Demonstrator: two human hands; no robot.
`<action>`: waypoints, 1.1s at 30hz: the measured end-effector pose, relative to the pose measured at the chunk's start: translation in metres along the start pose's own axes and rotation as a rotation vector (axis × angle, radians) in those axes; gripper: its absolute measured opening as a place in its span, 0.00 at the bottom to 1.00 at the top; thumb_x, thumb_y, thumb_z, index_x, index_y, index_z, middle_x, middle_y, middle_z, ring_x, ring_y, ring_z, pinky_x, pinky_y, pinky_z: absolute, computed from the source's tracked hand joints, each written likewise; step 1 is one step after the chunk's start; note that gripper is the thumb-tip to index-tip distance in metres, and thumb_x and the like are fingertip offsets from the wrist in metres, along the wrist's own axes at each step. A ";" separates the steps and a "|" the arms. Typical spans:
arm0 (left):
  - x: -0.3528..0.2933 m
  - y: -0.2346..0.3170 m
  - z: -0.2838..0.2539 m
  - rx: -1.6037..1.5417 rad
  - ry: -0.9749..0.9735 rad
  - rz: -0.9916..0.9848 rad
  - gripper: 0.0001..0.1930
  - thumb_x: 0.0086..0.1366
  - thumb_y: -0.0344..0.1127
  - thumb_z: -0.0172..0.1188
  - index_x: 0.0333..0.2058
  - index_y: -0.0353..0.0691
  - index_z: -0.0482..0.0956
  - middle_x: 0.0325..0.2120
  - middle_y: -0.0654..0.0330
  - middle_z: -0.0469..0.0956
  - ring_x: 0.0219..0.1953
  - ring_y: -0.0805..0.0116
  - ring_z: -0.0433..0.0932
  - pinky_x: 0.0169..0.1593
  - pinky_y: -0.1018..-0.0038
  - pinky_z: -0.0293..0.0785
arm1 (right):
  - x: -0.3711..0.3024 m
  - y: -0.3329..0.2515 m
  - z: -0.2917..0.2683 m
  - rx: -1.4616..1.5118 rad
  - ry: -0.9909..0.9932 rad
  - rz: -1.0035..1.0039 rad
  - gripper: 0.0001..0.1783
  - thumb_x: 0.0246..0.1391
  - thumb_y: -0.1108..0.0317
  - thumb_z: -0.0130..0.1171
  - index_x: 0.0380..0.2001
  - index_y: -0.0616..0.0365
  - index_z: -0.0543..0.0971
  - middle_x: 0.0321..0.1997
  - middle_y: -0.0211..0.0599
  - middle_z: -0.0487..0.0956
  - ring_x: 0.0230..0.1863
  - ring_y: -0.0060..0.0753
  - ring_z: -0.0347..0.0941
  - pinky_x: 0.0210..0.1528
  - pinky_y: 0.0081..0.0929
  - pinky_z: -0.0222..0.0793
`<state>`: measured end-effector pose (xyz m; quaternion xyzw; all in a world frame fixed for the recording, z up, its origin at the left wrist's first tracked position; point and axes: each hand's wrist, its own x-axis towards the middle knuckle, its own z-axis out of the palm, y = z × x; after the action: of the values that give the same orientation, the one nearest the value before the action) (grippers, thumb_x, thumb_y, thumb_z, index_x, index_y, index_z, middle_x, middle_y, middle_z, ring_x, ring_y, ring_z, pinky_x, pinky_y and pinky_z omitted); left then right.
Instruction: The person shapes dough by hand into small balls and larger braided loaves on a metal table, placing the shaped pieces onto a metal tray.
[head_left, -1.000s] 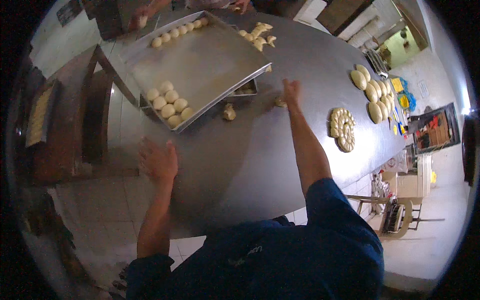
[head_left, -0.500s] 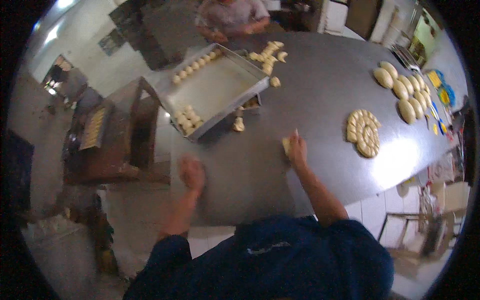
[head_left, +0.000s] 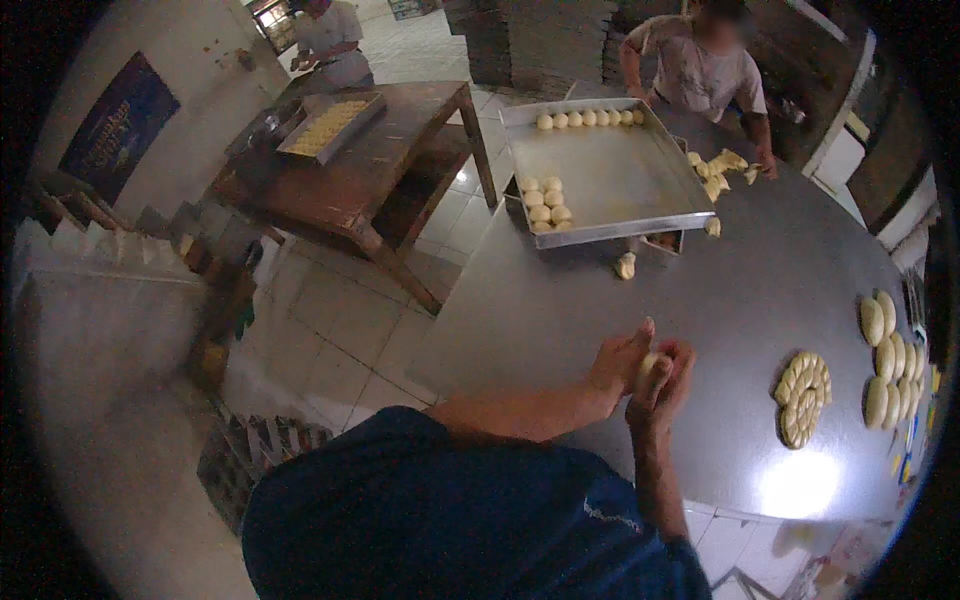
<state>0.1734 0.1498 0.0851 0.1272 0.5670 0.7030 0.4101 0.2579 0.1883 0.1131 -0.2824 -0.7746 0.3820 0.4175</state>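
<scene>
Over the grey table (head_left: 740,290), pale, half-covered dough (head_left: 650,364) shows between both hands (head_left: 618,368) (head_left: 672,385).

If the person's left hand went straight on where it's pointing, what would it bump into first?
Probably the pale bit of dough right beside it, then the right hand just past that: the left hand points rightward in the picture, toward them. Depth is hard to tell.

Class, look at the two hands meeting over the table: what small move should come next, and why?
Probably roll the dough piece into a ball: the left hand and right hand meet around it, and the tray beyond holds round dough balls, with bare metal beside them.
</scene>
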 end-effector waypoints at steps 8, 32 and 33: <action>-0.001 0.007 -0.187 0.794 -0.027 0.042 0.26 0.73 0.58 0.56 0.32 0.37 0.79 0.26 0.55 0.79 0.29 0.59 0.77 0.38 0.62 0.71 | -0.082 0.209 -0.129 -0.125 0.232 0.160 0.24 0.65 0.50 0.59 0.45 0.63 0.73 0.48 0.46 0.73 0.51 0.44 0.69 0.51 0.45 0.67; 0.003 -0.041 -0.203 1.695 -0.227 0.900 0.14 0.77 0.40 0.47 0.42 0.33 0.74 0.45 0.38 0.73 0.48 0.34 0.71 0.54 0.43 0.65 | -0.087 0.203 -0.145 -0.838 -0.223 0.105 0.17 0.62 0.52 0.58 0.38 0.57 0.77 0.45 0.48 0.75 0.52 0.53 0.70 0.55 0.51 0.65; -0.005 -0.033 -0.205 1.635 -0.191 0.717 0.15 0.78 0.39 0.46 0.42 0.32 0.74 0.45 0.38 0.73 0.49 0.34 0.70 0.54 0.43 0.64 | -0.071 0.200 -0.156 -0.855 -0.247 0.141 0.17 0.62 0.52 0.58 0.41 0.56 0.77 0.49 0.48 0.75 0.54 0.52 0.70 0.54 0.52 0.67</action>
<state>0.0586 0.0052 -0.0098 0.6069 0.7801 0.1519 -0.0074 0.4510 0.3001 -0.0267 -0.4339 -0.8857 0.0859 0.1408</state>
